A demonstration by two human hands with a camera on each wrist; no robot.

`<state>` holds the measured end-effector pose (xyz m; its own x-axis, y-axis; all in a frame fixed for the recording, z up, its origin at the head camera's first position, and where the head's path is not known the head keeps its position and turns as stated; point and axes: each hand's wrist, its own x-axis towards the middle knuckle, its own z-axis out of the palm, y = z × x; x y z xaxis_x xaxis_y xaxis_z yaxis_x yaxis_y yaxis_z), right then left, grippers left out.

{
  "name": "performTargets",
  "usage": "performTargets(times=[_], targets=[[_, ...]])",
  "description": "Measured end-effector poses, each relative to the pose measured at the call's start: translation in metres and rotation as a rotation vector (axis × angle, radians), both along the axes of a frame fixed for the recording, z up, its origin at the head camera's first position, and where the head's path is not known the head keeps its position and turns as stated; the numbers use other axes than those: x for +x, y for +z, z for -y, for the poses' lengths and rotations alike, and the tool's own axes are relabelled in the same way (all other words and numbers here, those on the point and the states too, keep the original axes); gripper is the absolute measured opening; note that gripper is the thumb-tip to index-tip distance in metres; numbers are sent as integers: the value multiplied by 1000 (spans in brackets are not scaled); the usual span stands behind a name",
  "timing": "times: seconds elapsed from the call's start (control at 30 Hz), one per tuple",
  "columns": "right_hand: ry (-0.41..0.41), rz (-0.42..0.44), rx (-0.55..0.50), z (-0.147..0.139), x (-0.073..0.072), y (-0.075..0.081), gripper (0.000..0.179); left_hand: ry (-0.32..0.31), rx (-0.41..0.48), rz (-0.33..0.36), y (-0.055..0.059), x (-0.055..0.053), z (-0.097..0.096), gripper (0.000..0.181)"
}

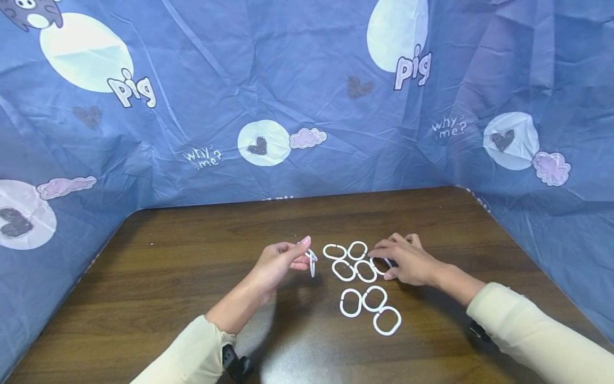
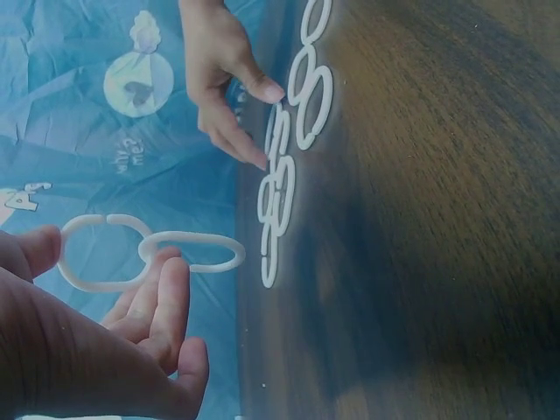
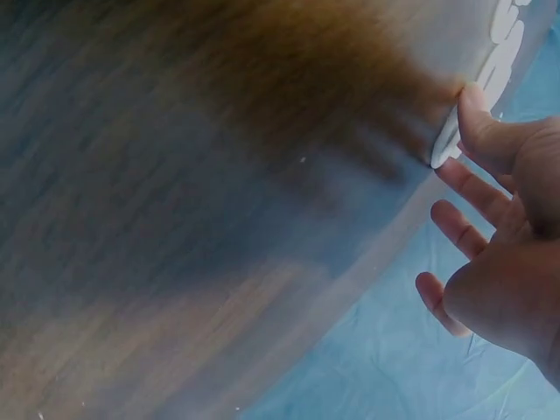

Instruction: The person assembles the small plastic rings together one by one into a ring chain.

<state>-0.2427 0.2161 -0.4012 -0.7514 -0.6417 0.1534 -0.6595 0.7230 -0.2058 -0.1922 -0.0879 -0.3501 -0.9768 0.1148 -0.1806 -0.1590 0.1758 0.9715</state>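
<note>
While cloth (image 1: 307, 85) hems the table (image 1: 158, 256) at far & side edges, open room is widest on its L. L hand (image 1: 276, 265) pinches a linked pair (image 2: 145, 249), raised over table. R hand (image 1: 410, 262) has bent fingers at a ring (image 1: 389, 263); grip vs. touch, can't tell. Est. progress: early, w/ 1 pair joined; 8 rings (image 1: 355, 271) on table (incl. that one), well in from edges, look unlinked, hence left to do.
</note>
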Motion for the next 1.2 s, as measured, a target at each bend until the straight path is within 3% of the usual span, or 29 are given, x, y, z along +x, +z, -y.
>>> performTargets(times=[0.23,0.53,0.8,1.07,1.2], targets=[[55,-103,45,1,-4,-2,48,-1,1,-2,1,0,-1,47],[104,-73,101,1,-10,3,45,-1,0,1,2,1,-3,46],[95,-46,94,3,-14,5,43,-5,4,-4,1,1,-3,48],[84,-105,95,1,-16,0,46,-7,11,13,0,1,-3,51],[83,-133,33,1,-17,4,40,1,14,17,0,1,-3,52]])
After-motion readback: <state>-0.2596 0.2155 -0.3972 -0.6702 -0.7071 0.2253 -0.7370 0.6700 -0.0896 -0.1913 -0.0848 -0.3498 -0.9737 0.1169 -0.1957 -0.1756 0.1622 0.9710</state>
